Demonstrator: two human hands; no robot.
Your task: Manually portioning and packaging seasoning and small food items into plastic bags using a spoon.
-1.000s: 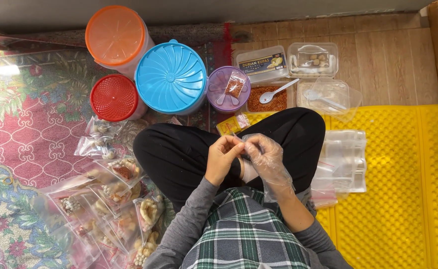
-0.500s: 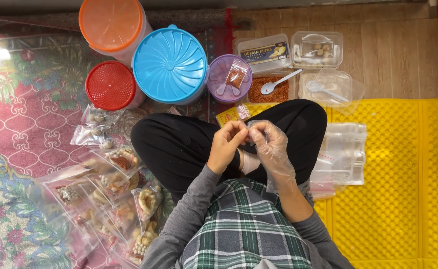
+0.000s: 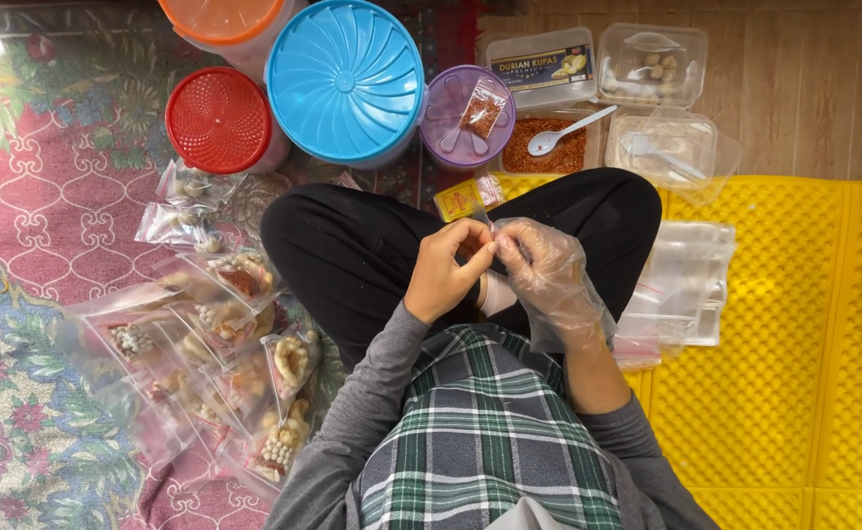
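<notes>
Hands [image 3: 447, 272] stayed pinching crinkly clear bag [image 3: 495, 291].

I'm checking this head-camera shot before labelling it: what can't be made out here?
- What the left hand and the gloved right hand pinch: hidden by the fingers themselves.
- The orange-lidded container: cut off by the top edge.
- Contents of the blue-lidded tub and the red-lidded jar: hidden by their lids.
- The lowest filled bags: they overlap, so no count.
</notes>
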